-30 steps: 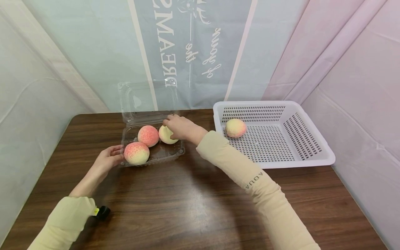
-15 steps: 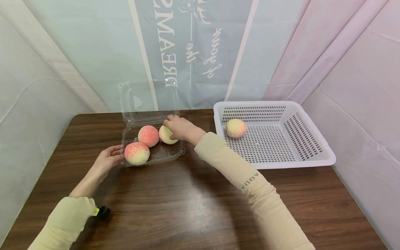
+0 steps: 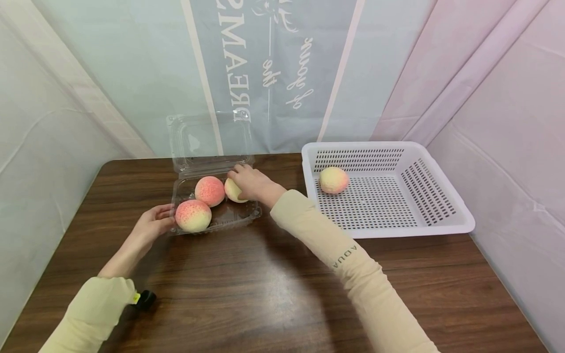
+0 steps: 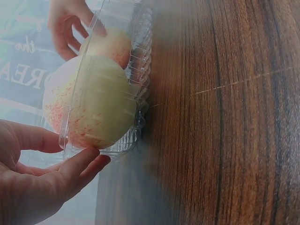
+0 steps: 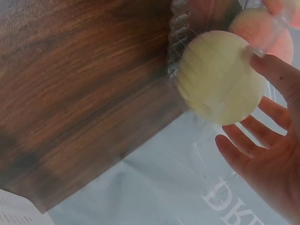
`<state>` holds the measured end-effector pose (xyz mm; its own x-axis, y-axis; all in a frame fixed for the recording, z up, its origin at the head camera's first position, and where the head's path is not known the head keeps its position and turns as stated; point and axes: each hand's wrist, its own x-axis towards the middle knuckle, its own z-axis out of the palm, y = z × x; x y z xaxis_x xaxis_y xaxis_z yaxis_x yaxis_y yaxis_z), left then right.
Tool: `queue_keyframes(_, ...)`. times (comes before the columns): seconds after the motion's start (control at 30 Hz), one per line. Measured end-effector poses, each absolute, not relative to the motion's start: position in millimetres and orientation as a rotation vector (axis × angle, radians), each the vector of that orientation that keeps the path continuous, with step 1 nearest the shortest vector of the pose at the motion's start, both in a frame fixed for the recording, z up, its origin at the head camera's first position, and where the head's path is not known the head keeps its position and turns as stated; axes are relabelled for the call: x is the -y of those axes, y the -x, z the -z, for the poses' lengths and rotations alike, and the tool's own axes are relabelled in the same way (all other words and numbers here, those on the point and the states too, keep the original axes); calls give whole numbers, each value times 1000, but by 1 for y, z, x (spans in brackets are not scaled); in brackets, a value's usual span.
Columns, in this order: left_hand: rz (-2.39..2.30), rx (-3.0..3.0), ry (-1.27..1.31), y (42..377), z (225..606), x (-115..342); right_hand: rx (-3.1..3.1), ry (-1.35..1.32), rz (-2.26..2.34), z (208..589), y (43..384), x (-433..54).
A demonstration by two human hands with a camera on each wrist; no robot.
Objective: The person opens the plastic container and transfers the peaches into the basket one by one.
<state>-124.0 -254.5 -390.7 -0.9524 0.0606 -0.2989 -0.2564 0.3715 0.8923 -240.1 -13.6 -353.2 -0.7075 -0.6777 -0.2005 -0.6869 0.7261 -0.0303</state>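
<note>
A clear plastic clamshell box [image 3: 229, 214] stands on the table with its lid up and three peaches in it. My right hand [image 3: 257, 185] holds the pale yellow peach [image 3: 233, 189] at the box's right side; the right wrist view shows the thumb on this peach [image 5: 220, 77] and the other fingers curled behind it. Two reddish peaches sit to the left, one at the middle [image 3: 210, 191] and one at the front left [image 3: 193, 216]. My left hand [image 3: 152, 227] pinches the box's left edge; its thumb and fingers [image 4: 77, 164] meet the rim and wall beside the front peach.
To the right stands a white perforated plastic basket [image 3: 448, 223] holding one yellow-pink peach [image 3: 333, 180]. The brown wooden table [image 3: 247, 294] ends at a printed curtain [image 3: 282, 73] behind the box. A dark device [image 3: 144, 300] is at the left cuff.
My right forearm has swung slightly to the left, and the right hand has shifted a little on the pale peach. The left hand, box and other peaches stay put.
</note>
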Motion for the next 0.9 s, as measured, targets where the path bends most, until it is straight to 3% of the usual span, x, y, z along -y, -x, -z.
queue_keyframes(0.9, -1642, -2354, 163, 125, 392, 254, -2688, 959, -129, 374, 239, 20)
